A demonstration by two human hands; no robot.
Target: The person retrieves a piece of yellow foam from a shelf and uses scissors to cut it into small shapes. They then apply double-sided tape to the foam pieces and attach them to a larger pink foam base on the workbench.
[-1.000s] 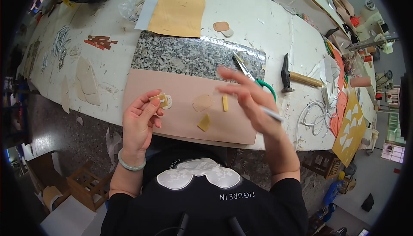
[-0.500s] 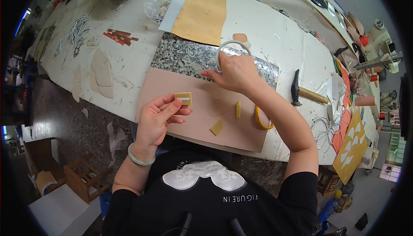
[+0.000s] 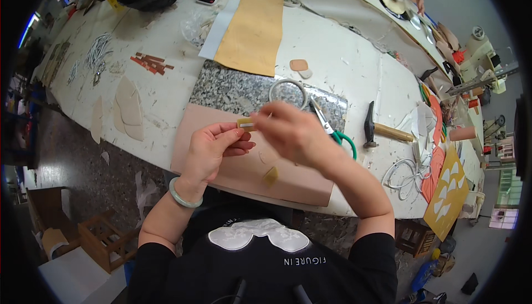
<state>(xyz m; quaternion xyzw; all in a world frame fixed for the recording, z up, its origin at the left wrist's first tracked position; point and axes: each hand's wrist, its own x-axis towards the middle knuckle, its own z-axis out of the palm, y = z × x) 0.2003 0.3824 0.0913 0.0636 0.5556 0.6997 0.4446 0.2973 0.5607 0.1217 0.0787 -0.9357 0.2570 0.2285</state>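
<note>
Left hand [image 3: 209,144] pinches a small yellow piece [image 3: 244,122] with a white strip between thumb and fingers, held above the pink sheet [image 3: 302,186]. Right hand [image 3: 291,131] is right beside it, motion-blurred; can't tell its grip. White tape roll [image 3: 288,81] on granite slab [image 3: 221,88], green-handled scissors [image 3: 322,118] nearby.

Bright, even light, faint sheen on granite slab [image 3: 233,88], blurred right fingers [image 3: 267,120], bowed white worktable [image 3: 338,41], black fisheye rim
</note>
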